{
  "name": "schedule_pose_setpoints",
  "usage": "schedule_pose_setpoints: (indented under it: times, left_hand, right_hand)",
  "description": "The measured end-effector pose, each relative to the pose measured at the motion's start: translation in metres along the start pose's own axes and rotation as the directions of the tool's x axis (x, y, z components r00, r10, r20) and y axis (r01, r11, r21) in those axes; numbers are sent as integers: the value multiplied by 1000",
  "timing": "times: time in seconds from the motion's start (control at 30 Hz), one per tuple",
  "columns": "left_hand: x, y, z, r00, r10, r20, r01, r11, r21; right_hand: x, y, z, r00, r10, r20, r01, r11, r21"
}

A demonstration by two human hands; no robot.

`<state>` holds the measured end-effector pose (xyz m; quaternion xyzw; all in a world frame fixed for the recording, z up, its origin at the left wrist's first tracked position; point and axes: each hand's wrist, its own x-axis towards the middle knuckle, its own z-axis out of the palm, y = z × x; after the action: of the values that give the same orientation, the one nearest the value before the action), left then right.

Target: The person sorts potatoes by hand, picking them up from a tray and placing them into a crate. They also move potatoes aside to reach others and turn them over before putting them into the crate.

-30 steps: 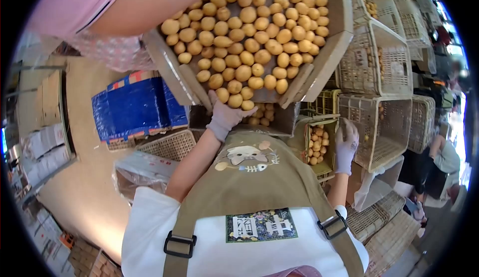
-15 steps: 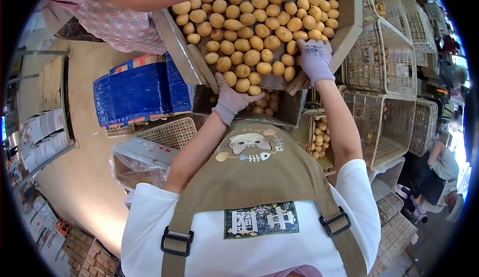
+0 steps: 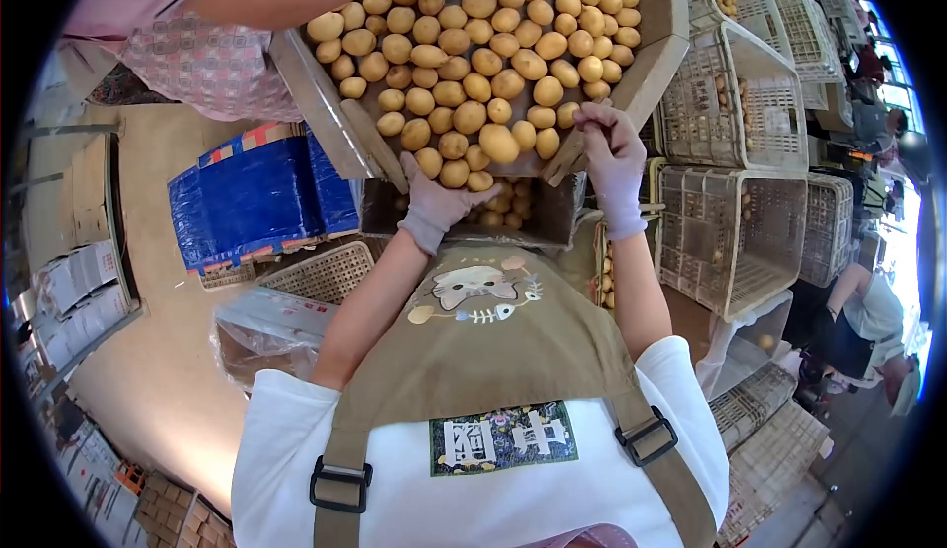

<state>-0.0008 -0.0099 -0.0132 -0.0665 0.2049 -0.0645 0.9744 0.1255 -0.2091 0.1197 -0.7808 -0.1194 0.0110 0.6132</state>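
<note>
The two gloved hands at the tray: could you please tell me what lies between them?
In the head view, round yellow-brown fruits at the open lower end of the tray lie between the left hand and right hand.

Just ahead of our left hand [image 3: 434, 203] and right hand [image 3: 612, 158] sits the tray [image 3: 326, 104] with fruit [image 3: 483, 55] in it. A box [image 3: 557, 218] lies beneath them. Baskets [image 3: 730, 104] stack to the right and a carton [image 3: 247, 203] lies to the left.
</note>
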Motion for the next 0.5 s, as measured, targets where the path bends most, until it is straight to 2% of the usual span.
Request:
schedule_pose_setpoints:
  times: [0.03, 0.1, 0.13, 0.17, 0.23, 0.3, 0.33, 0.37, 0.4, 0.43, 0.5]
  left_hand:
    - [1, -1, 5, 996, -16, -93, 16, 1000, -6]
    - [3, -4, -3, 987, -34, -157, 26, 998, -52]
    - [1, -7, 0, 997, 18, -78, -18, 1000, 5]
    - [4, -7, -5, 1000, 21, -18, -21, 1000, -2]
    - [9, -12, -3, 993, 93, -67, -96, 994, -44]
    - [17, -7, -23, 993, 7, -122, -27, 987, -160]
    - [21, -8, -27, 992, 45, -114, -59, 990, -125]
    - [24, -10, -31, 991, 83, -107, -93, 992, -91]
    - [21, -12, -16, 965, 142, -222, -155, 987, -45]
    - [23, -12, -22, 963, 148, -223, -161, 986, -40]
    - [28, -10, -32, 962, 157, -224, -166, 986, -25]
  right_hand:
    - [-2, -3, 3, 998, -37, 42, 41, 994, -98]
    - [-11, -8, 9, 984, -101, 144, 139, 950, -281]
    - [-18, -6, 15, 981, -45, 188, 101, 949, -298]
    - [-27, -8, 18, 962, 62, 267, 50, 918, -393]
    - [-42, 3, 30, 883, -5, 468, 236, 869, -436]
    - [-58, 5, 48, 823, 121, 555, 222, 831, -510]
    - [-61, 9, 57, 805, 146, 575, 197, 849, -491]
    - [-62, 11, 65, 826, 111, 552, 235, 822, -518]
    - [-61, 9, 74, 845, 76, 529, 270, 793, -546]
    - [-59, 8, 83, 862, 39, 505, 302, 762, -573]
    - [-53, 12, 98, 837, 98, 538, 301, 739, -603]
